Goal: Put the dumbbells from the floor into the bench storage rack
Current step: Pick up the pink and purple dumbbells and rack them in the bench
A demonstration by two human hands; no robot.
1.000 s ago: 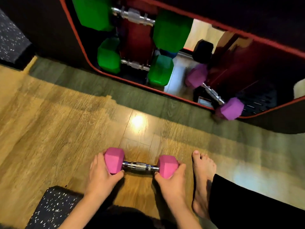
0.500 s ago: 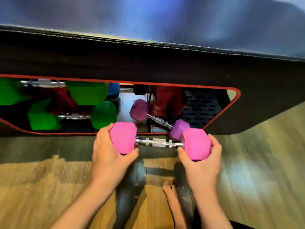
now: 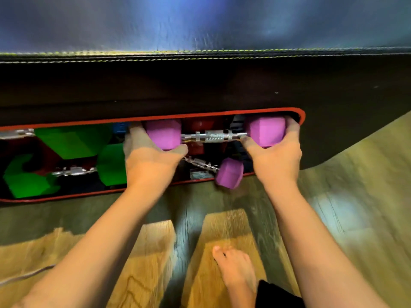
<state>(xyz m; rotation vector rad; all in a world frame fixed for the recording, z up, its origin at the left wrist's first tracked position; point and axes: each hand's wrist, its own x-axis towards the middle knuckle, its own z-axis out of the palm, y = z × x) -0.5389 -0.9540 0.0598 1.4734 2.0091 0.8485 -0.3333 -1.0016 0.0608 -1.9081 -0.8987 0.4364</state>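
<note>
Head view: the left hand (image 3: 149,152) and right hand (image 3: 274,152) each curl their fingers around one pink head of the dumbbell (image 3: 213,136), held level at the top right of the rack (image 3: 298,112) opening. A second pink dumbbell (image 3: 229,173) lies tilted just below. Best to keep the bar level, clear the red rim, and lower it gently so neither fingers nor the lower dumbbell get pinched.

Wood-plank floor (image 3: 367,196) w/ glare patches below & right of hands, black padded bench top (image 3: 200,25) above them.
</note>
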